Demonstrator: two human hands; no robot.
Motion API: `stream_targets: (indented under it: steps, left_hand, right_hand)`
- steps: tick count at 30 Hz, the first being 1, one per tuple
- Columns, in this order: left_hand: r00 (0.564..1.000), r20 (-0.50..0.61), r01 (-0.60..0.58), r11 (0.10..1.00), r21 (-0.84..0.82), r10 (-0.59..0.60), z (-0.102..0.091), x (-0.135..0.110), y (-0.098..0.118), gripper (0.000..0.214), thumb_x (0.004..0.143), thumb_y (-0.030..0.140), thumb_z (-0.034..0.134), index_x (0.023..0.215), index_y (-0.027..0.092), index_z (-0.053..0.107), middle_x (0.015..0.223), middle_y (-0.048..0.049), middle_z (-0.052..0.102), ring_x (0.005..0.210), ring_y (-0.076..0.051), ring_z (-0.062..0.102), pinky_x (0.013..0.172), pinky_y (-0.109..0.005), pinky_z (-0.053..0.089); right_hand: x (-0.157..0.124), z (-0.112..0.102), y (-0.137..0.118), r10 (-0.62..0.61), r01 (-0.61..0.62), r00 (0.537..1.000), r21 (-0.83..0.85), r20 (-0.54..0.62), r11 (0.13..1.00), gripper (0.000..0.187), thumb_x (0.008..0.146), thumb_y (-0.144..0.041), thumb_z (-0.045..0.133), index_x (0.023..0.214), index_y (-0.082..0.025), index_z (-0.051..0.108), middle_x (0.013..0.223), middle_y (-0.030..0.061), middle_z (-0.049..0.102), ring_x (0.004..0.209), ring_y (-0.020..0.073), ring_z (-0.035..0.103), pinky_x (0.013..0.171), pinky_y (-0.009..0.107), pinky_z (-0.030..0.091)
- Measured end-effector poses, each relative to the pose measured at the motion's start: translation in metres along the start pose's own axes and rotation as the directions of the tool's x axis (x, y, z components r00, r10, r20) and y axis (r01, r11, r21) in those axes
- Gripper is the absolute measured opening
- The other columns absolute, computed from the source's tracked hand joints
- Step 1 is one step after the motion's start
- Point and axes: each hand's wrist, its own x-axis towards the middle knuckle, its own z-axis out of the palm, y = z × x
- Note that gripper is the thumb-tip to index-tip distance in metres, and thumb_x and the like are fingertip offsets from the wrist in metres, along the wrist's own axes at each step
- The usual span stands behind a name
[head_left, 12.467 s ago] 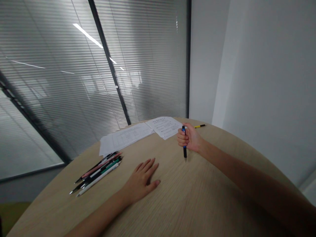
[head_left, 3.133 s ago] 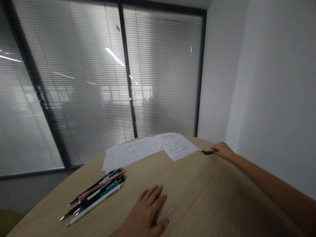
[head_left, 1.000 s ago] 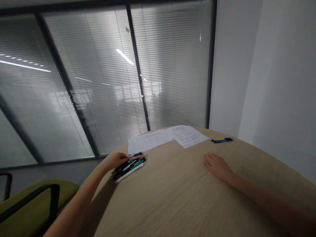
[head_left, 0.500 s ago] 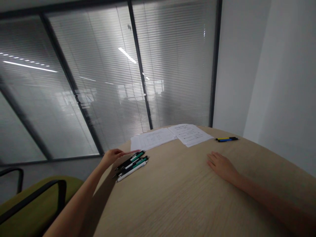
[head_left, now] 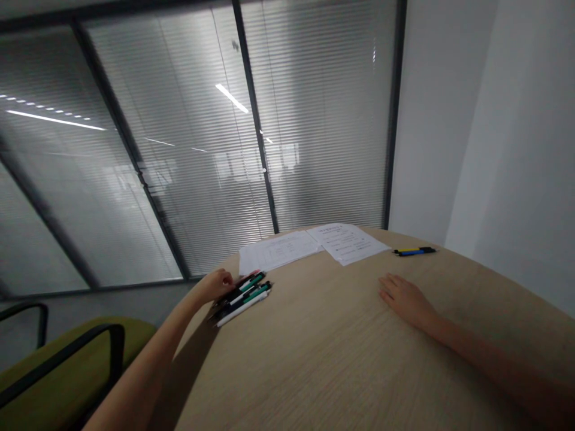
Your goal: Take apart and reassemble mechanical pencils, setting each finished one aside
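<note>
My left hand [head_left: 218, 285] is at the left end of a bunch of pens, its fingers curled inward. The fingertips are partly hidden, so what they hold, if anything, cannot be made out. Several pens [head_left: 245, 297] with black, white and green parts lie side by side, slanting up to the right. A pink pen [head_left: 251, 275] shows only in part at the far side of the bunch. My right hand [head_left: 405, 299] lies flat, palm down, on the table [head_left: 314, 353], with its fingers stretched out and nothing in it.
Printed paper sheets [head_left: 278, 251] and another sheet [head_left: 349, 243] lie at the table's far edge. A yellow pen [head_left: 406, 249] and a blue pen [head_left: 411, 253] rest to their right. A green chair [head_left: 130, 335] with black armrests stands left of the table, before a glass partition [head_left: 323, 120] with blinds.
My left hand has moved right, toward the pens, and its fingers have curled in from being stretched along the pink pen. My right hand stays flat in place.
</note>
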Motion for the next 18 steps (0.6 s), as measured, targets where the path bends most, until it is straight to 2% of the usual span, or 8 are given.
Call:
stream_targets:
  steps: [10, 18]
  left_hand:
    - [0.996, 0.074, -0.044, 0.997, 0.064, 0.039, -0.005, 0.001, 0.011, 0.022, 0.066, 0.039, 0.054, 0.067, 0.023, 0.068, 0.079, -0.0042, 0.065, 0.075, -0.021, 0.06, 0.066, -0.024, 0.042]
    - [0.986, 0.159, -0.057, 0.995, 0.084, 0.043, -0.005, 0.001, 0.016, 0.027, 0.068, 0.038, 0.048, 0.057, 0.02, 0.066, 0.061, -0.0045, 0.064, 0.062, -0.02, 0.059, 0.059, -0.025, 0.04]
  right_hand:
    - [0.0, -0.001, -0.001, -0.007, 0.008, 1.0, 0.018, -0.025, 1.0, 0.04, 0.083, -0.032, 0.035, 0.11, -0.013, 0.057, 0.118, 0.0155, 0.055, 0.111, 0.0257, 0.048, 0.093, 0.039, 0.037]
    - [0.0, -0.001, -0.002, 0.002, -0.001, 0.999, 0.049, -0.037, 0.999, 0.038, 0.083, -0.032, 0.035, 0.109, -0.015, 0.057, 0.117, 0.0149, 0.056, 0.111, 0.0253, 0.048, 0.093, 0.04, 0.036]
